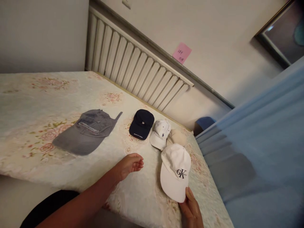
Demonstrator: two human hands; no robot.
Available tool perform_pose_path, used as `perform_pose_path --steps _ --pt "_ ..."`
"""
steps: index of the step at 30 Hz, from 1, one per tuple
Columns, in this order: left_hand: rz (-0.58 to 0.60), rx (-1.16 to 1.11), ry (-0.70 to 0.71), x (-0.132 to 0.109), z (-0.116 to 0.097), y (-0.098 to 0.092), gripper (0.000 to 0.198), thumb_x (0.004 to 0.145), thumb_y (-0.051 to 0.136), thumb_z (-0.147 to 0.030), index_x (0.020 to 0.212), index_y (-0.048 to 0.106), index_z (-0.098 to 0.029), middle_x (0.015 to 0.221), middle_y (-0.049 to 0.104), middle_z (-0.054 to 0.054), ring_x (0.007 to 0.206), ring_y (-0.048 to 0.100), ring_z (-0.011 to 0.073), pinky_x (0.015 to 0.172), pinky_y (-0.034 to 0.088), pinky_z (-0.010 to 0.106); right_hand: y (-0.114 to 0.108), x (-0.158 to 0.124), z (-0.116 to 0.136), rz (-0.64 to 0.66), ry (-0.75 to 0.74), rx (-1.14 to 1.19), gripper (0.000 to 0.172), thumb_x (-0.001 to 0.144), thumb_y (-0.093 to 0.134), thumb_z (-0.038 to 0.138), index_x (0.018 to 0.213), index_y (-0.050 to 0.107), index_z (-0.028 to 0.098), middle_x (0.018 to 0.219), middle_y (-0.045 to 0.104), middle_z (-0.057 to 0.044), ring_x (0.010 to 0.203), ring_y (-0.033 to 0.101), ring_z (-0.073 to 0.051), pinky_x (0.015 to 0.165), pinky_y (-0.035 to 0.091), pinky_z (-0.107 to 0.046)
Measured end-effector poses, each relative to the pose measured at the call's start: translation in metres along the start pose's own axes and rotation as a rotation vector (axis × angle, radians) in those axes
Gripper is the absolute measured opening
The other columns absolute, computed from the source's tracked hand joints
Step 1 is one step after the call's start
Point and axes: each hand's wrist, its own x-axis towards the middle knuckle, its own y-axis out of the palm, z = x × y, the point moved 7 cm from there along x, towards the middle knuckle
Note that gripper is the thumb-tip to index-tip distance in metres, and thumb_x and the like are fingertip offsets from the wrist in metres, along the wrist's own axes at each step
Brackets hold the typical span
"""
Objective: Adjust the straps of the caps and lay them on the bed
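Note:
My right hand grips the brim edge of a white cap with black "CK" letters, at the lower right. To the left of that cap, my left hand is over the bed with its fingers curled; nothing shows in them. Behind the hands, a small white cap sits beside a beige cap, which the CK cap partly hides. A black cap is left of these. Farther left lies a grey cap with its strap sticking out.
The caps rest on a floral bedsheet. A white radiator runs along the wall behind the bed, below a pink note. Blue curtain hangs at the right, near a dark blue object.

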Motion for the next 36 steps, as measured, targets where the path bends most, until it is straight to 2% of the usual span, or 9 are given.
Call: perform_pose_path --steps 3,8,13,17,21,27,31,36 --pt "-0.012 -0.001 0.004 0.0 0.0 -0.001 0.026 0.067 0.068 -0.033 0.081 0.057 -0.014 0.08 0.063 0.005 0.074 0.06 0.015 0.075 0.045 0.029 0.005 0.015 0.005 -0.03 0.023 0.091 0.036 0.061 0.079 0.032 0.094 0.069 0.021 0.096 0.073 -0.002 0.092 0.067 -0.019 0.088 0.051 -0.032" --pt "-0.017 0.003 0.001 0.001 0.0 -0.001 0.026 0.066 0.069 -0.034 0.08 0.058 -0.014 0.08 0.063 0.006 0.073 0.06 0.0154 0.074 0.045 0.029 0.021 0.043 0.012 -0.042 -0.012 0.175 0.036 0.058 0.078 0.024 0.092 0.069 0.02 0.092 0.074 -0.001 0.089 0.068 -0.018 0.086 0.052 -0.03" --pt "-0.019 0.001 -0.004 0.001 0.0 -0.001 0.026 0.065 0.07 -0.034 0.079 0.059 -0.015 0.08 0.063 0.006 0.074 0.06 0.0161 0.075 0.045 0.03 0.025 0.057 -0.003 -0.048 -0.002 0.159 0.034 0.055 0.079 0.022 0.088 0.069 0.019 0.088 0.074 -0.001 0.087 0.068 -0.018 0.085 0.053 -0.03" --pt "-0.018 -0.003 -0.006 0.002 -0.001 0.0 0.025 0.066 0.069 -0.034 0.079 0.058 -0.015 0.08 0.064 0.005 0.074 0.06 0.0156 0.075 0.045 0.029 0.015 0.054 -0.018 -0.027 0.059 0.133 0.039 0.052 0.082 0.025 0.087 0.068 0.018 0.086 0.074 -0.001 0.081 0.068 -0.017 0.081 0.054 -0.03" --pt "-0.021 -0.002 -0.016 0.002 -0.001 0.0 0.025 0.066 0.068 -0.033 0.079 0.058 -0.015 0.079 0.064 0.005 0.074 0.06 0.0154 0.075 0.045 0.029 0.004 0.044 -0.017 -0.029 0.061 0.066 0.041 0.052 0.082 0.029 0.088 0.069 0.017 0.086 0.074 -0.002 0.08 0.068 -0.018 0.08 0.054 -0.031" --pt "-0.02 0.014 -0.016 0.003 0.002 -0.001 0.027 0.064 0.069 -0.034 0.078 0.057 -0.015 0.079 0.064 0.005 0.074 0.06 0.0157 0.076 0.045 0.03 0.011 0.029 -0.012 0.041 0.079 0.044 0.041 0.057 0.081 0.03 0.094 0.069 0.017 0.09 0.074 -0.006 0.084 0.068 -0.02 0.081 0.053 -0.034" --pt "-0.018 0.0 -0.016 0.004 0.002 -0.001 0.027 0.064 0.069 -0.035 0.078 0.057 -0.015 0.078 0.064 0.005 0.073 0.06 0.0157 0.075 0.045 0.03 0.012 0.023 -0.011 0.041 0.106 0.001 0.043 0.052 0.082 0.031 0.09 0.069 0.016 0.088 0.074 -0.005 0.084 0.069 -0.022 0.083 0.053 -0.035" --pt "-0.025 -0.001 -0.01 0.005 0.003 -0.002 0.026 0.063 0.069 -0.033 0.079 0.058 -0.015 0.079 0.064 0.005 0.074 0.06 0.0158 0.075 0.045 0.03 0.006 0.019 -0.012 0.029 0.164 -0.057 0.048 0.051 0.083 0.031 0.094 0.068 0.016 0.089 0.074 -0.004 0.078 0.069 -0.021 0.075 0.054 -0.034"
